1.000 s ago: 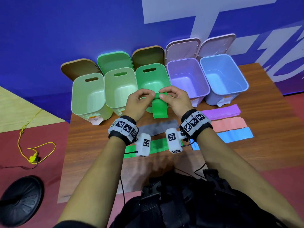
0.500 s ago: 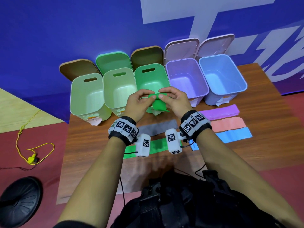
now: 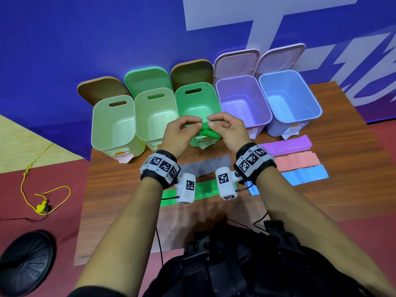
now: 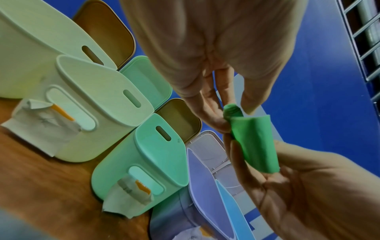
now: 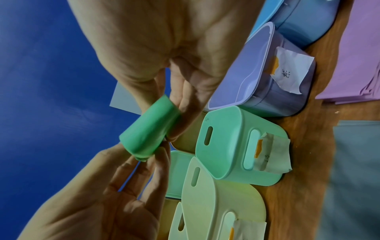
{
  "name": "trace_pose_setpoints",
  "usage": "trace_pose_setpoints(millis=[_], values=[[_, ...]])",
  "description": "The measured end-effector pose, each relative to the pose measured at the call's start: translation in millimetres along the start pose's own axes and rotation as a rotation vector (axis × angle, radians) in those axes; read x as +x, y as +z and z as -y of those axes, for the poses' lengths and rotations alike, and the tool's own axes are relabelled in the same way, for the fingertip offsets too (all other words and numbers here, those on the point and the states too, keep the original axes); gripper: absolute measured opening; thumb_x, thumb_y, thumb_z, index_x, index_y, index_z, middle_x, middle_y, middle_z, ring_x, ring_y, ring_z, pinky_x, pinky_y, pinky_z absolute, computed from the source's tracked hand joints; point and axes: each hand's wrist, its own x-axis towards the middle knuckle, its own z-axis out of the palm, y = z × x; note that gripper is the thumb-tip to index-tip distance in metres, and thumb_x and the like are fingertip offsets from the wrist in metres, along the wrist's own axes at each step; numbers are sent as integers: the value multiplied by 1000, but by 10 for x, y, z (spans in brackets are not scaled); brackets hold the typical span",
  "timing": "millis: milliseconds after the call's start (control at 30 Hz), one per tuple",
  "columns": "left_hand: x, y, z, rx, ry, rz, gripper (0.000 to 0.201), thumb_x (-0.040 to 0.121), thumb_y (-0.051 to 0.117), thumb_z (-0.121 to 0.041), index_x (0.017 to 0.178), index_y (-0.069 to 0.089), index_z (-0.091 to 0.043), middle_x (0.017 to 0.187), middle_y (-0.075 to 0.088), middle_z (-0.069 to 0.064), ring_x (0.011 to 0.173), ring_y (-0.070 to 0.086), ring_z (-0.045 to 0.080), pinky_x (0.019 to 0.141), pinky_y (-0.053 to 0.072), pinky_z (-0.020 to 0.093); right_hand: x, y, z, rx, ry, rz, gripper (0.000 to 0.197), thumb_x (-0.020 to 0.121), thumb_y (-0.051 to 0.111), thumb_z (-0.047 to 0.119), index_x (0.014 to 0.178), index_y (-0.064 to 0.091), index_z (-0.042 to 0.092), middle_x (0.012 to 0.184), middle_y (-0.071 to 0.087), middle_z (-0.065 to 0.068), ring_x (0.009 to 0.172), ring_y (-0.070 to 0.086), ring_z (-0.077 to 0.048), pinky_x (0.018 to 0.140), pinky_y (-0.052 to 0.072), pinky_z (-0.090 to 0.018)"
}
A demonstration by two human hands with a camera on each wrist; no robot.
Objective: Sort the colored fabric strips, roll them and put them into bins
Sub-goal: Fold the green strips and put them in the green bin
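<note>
Green fabric strip is almost fully rolled, pinched between left hand and right hand; next it should drop into the green bin.

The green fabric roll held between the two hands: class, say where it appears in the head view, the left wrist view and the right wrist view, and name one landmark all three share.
Head: green fabric roll at centre, in front of the bins.
Left wrist: right of centre, running top to bottom.
Right wrist: left of centre, tilted.
Shared landmark: the mint green bin.
</note>
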Motion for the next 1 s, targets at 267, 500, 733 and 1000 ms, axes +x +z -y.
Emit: trace_pose_setpoints(millis=[267,500,733,1000], values=[[-15,19,-39,13,4,4,17,88,68,0,105,69,2,77,72,4,64,67,7,70,52,18,13,16,44,23,21,-4,10,83,74,22,92,73,29,98,71,-7,107,67,-30,99,53,-47],[0,28,-39,-28,-22,-1,9,93,65,-6,98,69,-1,88,70,8,77,69,13,80,59,30,14,10,98,21,11,6,13,88,72,10,95,73,21,108,70,-19,100,69,-27,93,57,-41],[11,-12,-30,29,7,18,15,87,71,-4,102,71,-3,89,72,7,78,69,15,85,58,33,3,23,70,50,57,3,12,90,70,11,96,73,21,104,68,-20,100,69,-30,88,59,-36],[-7,7,-22,-28,2,-15,8,90,66,-1,97,70,-1,85,71,4,78,70,13,84,58,31,-19,37,78,45,52,-19,23,84,73,5,97,72,23,113,68,-16,110,66,-26,94,57,-38]])
